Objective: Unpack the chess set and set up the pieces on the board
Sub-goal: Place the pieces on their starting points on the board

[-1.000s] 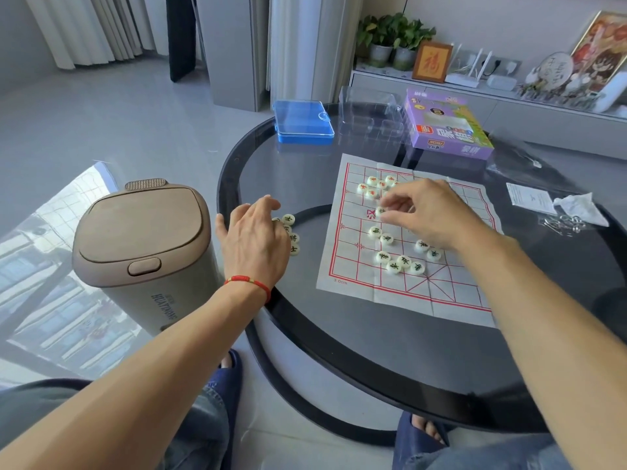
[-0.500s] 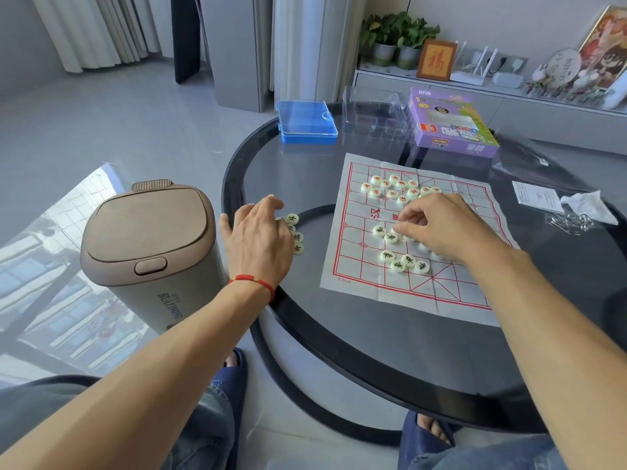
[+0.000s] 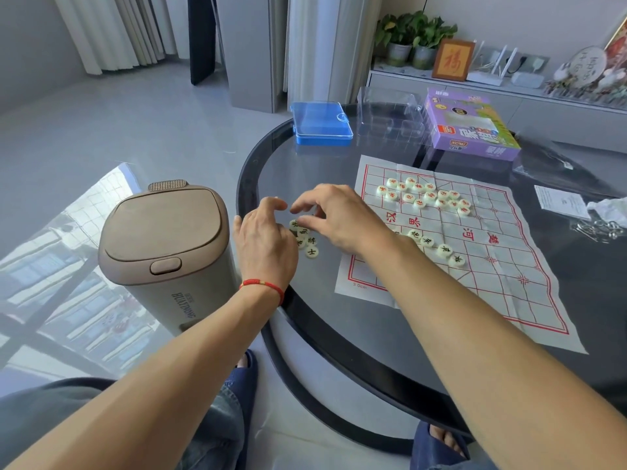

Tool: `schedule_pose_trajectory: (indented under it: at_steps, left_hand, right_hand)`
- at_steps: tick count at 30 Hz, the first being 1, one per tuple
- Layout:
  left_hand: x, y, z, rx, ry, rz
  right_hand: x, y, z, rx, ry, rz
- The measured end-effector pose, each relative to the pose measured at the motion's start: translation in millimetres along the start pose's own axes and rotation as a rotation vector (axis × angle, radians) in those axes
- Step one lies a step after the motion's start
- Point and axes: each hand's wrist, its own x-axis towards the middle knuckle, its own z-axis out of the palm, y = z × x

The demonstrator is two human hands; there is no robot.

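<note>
We see pale round pieces, red-marked ones (image 3: 424, 195) clustered at the paper board's (image 3: 502, 266) far end, black-marked ones (image 3: 444, 250) mid-board, a loose pile (image 3: 310, 244) off its left side near the table rim (image 3: 247, 171). Left hand (image 3: 266, 245) rests by the pile, fingers relaxed, holding nothing. Right hand (image 3: 339, 218) reaches over the pile with curled fingers; we cannot tell if it grips a piece.

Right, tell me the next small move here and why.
Probably the right hand should pinch one black-marked piece from the loose pile off the board's left edge and carry it onto the paper board. Its fingers hover over that pile, and those pieces lie on bare glass.
</note>
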Motion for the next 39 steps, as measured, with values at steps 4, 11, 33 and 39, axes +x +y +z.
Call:
schedule_pose_trajectory:
  at_steps: [4, 11, 33, 39]
  left_hand:
    - [0.4, 0.5, 1.2, -0.003, -0.008, -0.009]
    - [0.0, 1.6, 1.1, -0.027, -0.025, -0.026]
    - [-4.0, 2.3, 3.3, 0.101, -0.064, 0.039]
    - [-3.8, 4.9, -4.2, -0.058, -0.031, -0.033]
  right_hand:
    - [13.3, -0.2, 2.6, 0.017, -0.066, 0.060]
    - [22.8, 12.4, -5.6, 0.145, -0.086, 0.244]
    - [-125.1, 89.4, -87.0, -0.084, 0.245, 0.450]
    - [-166.1, 110.4, -100.3, -0.100, 0.190, 0.626]
